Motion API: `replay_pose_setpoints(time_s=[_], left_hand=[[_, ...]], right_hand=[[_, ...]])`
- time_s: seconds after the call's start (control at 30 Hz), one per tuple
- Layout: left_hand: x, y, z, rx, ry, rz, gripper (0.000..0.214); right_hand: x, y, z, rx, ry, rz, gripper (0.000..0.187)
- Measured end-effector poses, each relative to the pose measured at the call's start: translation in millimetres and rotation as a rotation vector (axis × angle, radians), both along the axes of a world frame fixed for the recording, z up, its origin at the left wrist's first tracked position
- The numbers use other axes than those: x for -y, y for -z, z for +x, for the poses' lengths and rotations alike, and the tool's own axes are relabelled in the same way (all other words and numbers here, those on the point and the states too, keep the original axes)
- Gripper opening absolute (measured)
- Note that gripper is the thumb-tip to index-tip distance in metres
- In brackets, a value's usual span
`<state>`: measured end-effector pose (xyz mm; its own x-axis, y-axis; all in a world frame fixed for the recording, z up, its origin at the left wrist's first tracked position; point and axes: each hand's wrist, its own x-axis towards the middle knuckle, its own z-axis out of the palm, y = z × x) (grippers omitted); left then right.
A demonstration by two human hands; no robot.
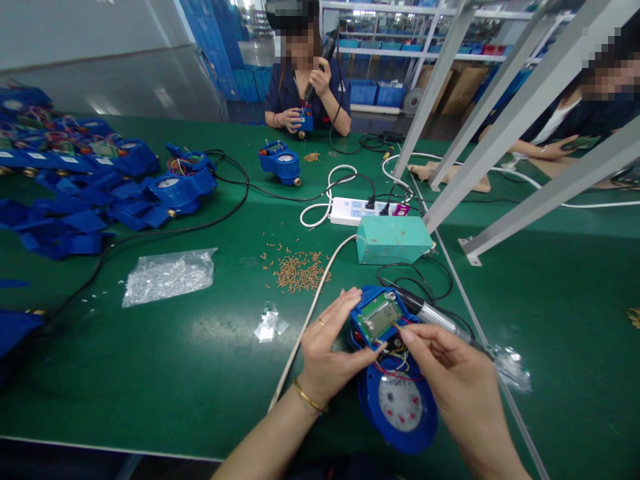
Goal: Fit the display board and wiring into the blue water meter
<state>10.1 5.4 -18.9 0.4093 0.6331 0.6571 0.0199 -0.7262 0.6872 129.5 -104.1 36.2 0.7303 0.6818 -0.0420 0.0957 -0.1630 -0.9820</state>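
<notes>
My left hand grips the blue housing of a water meter by its left side, fingers along the upper edge and thumb at the lower edge. A green circuit board with a small lit display sits in that housing. Thumb and fingertips of my right hand are pinched together at the board's lower right edge; what lies between them is too small to make out. Thin red, yellow and white wires run below the board. Under them lies the meter's round dial in its blue body.
An electric screwdriver lies just right of the meter. Beyond are a teal box, a power strip and small brass-coloured screws. A plastic bag and several blue meters lie left. Metal posts rise right; co-workers sit opposite.
</notes>
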Motion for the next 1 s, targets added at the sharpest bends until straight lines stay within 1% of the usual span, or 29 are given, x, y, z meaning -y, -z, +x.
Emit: replay_pose_setpoints(time_s=[0.17, 0.4, 0.53, 0.73, 0.83, 1.0], left_hand=[[-0.2, -0.2, 0.3, -0.007, 0.005, -0.003, 0.065], [2.9, -0.9, -0.2, -0.03, -0.018, -0.046, 0.065], [4.2, -0.2, -0.3, -0.032, -0.017, -0.126, 0.065], [6.2, 6.8, 0.0, 0.001, 0.057, -0.314, 0.067], [7.2, 8.4, 0.5, 0.001, 0.067, -0.374, 0.065], [6.3, 9.6, 0.3, 0.011, 0.077, -0.426, 0.064]], right_hand=[[2.0, 1.0, -1.3, 0.097, -0.025, 0.017, 0.025], [6.7, 5.1, 5.1, 0.302, -0.097, -0.064, 0.025], [10.3, 7.9, 7.6, 0.387, -0.094, -0.112, 0.026], [12.5, 8.4, 8.2, 0.415, -0.136, -0.15, 0.027], [11.3, 7.3, 6.4, 0.426, -0.124, -0.145, 0.027], [7.9, 7.3, 4.3, 0.5, -0.096, -0.099, 0.024]])
